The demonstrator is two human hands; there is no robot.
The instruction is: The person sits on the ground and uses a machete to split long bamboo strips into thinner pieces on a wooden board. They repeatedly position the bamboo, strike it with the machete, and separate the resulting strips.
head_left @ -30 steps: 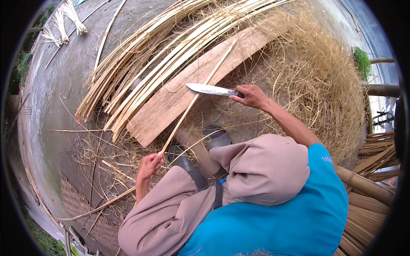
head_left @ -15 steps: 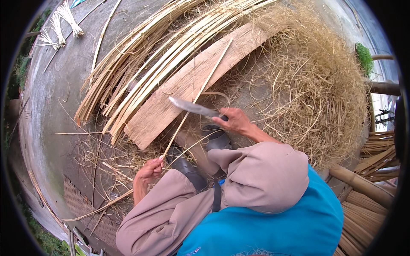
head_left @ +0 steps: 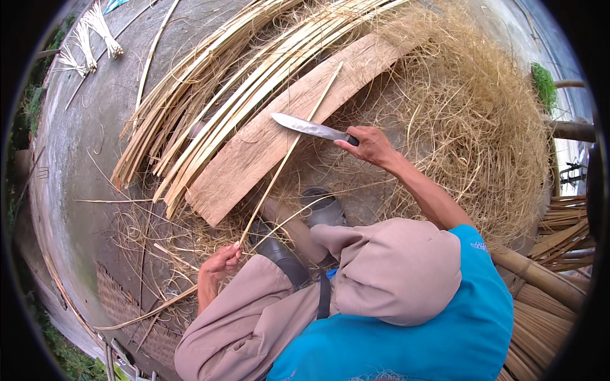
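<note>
My left hand (head_left: pixel 222 260) is closed on the near end of a long, thin bamboo strip (head_left: pixel 277 170). The strip slants away from me, its far part lying over a wooden plank (head_left: pixel 254 143). With my right hand (head_left: pixel 370 146) I grip the dark handle of a knife (head_left: pixel 309 127). Its broad blade points left and crosses the strip near the plank's edge; whether it touches the strip I cannot tell. My right arm reaches forward, away from my knee.
Beyond the plank lie long split strips (head_left: pixel 235 105) in rows. A large heap of curly shavings (head_left: pixel 470 127) spreads to the right. Small white bundles (head_left: pixel 101 28) sit far left. A bamboo pole (head_left: pixel 540 276) and bundled strips (head_left: pixel 540 324) are at the right. My boots (head_left: pixel 279 254) are below.
My right hand and the knife have moved away from me and to the right, farther up the strip. My left hand has stayed nearly in place, holding the strip.
</note>
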